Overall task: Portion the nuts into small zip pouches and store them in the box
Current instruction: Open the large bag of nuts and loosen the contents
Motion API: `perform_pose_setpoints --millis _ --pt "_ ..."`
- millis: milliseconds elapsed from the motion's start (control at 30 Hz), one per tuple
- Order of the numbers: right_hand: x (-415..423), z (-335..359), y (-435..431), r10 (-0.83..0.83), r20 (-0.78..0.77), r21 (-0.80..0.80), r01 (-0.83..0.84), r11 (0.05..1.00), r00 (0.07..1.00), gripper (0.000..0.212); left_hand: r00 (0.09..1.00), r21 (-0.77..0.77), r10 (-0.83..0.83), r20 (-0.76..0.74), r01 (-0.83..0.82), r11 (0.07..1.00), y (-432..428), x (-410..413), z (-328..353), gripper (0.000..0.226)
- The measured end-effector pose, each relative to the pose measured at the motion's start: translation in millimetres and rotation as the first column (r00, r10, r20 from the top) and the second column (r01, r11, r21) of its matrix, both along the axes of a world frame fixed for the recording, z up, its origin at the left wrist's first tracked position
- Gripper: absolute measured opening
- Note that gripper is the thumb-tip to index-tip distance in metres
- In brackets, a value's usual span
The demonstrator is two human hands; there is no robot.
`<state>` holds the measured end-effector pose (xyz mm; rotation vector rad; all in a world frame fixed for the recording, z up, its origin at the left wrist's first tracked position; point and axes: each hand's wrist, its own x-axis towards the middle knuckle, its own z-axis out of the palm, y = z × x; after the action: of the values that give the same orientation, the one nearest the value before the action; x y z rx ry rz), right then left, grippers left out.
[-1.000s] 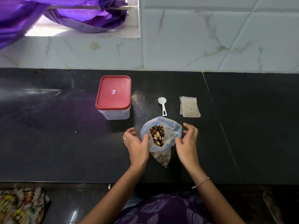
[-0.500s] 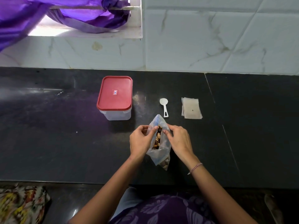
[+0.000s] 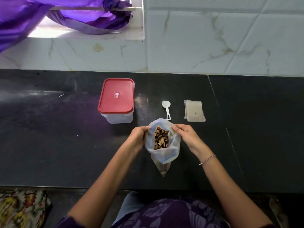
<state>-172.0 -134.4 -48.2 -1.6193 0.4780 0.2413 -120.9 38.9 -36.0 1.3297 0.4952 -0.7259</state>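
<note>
Plastic bag (image 3: 162, 151): we pinch its rim on both sides to hold the mouth open; it stands on the counter (image 3: 65, 145) between our hands.
Nuts (image 3: 161, 139): inside the bag, between our fingertips.
Left hand (image 3: 138, 136): fingers curled round the left rim, forearm angled in.
Right hand (image 3: 185, 135): thumb and fingers pinching the right rim, back of the hand up.
Scoop (image 3: 166, 108): just beyond the right fingertips.
Pouches (image 3: 195, 112): flat stack, beyond and right of the right fingers.
Box (image 3: 116, 100): beyond the left fingers, lid on.
Step, as we judge: spread the mouth evenly and keep the bag upright before one hand lets go for the scoop.
</note>
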Motion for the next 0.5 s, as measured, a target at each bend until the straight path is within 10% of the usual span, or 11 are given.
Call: perform_pose_setpoints --millis 100,233,367,500 --pt "2.7 2.3 -0.5 0.031 -0.088 0.215 -0.012 0.977 0.996 0.025 0.998 0.006 0.024 -0.059 -0.024 1.000 -0.6 3.8 1.1 0.022" --pt "13.1 2.6 6.6 0.034 -0.148 0.055 -0.026 0.998 0.988 0.033 0.976 0.295 -0.123 0.177 0.067 0.953 -4.6 7.9 -11.6 0.019" --pt "24.1 5.3 11.2 0.051 -0.161 -0.185 -0.081 0.979 0.986 0.035 0.655 0.614 -0.443 0.612 -0.041 0.788 -5.1 1.1 -14.5 0.031" --pt "23.9 8.7 14.9 0.139 -0.071 -0.419 -0.156 0.894 0.988 0.031 0.472 0.789 -0.665 0.579 -0.118 0.603 -5.3 3.7 -19.2 0.028"
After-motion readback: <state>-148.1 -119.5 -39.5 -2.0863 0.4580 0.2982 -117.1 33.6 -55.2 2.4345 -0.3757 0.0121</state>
